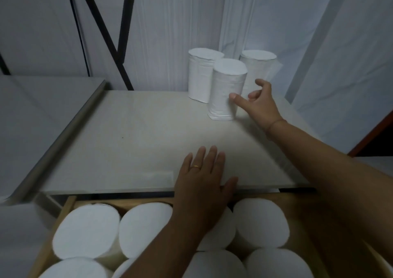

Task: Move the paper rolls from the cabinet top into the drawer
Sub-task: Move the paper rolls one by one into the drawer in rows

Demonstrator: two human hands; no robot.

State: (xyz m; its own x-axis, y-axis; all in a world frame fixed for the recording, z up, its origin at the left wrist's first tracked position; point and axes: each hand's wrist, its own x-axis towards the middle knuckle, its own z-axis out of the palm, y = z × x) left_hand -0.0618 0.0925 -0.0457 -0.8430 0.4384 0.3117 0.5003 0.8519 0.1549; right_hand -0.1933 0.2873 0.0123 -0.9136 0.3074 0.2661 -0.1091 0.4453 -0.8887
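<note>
From the head view, we see our right hand [258, 102] reaching out over the pale cabinet top [131, 141], fingers spread and curled, thumb tip touching the side of the nearest white wrapped paper roll [227, 90]; nothing is gripped yet. Just behind that roll stand two more upright white rolls, one beyond the thumb [201, 75] and one beyond the fingers [258, 69].

Our left hand [204, 177] lies flat and spread on the cabinet's near edge, holding nothing. Below its wrist the open wooden drawer [66, 209] is already crowded with rolls standing on end [87, 231].

We judge these rolls light, soft and squashable, their wrapping perhaps slightly slick, so a gentle wrap around the middle should do. They look plain, matte and cylindrical.
</note>
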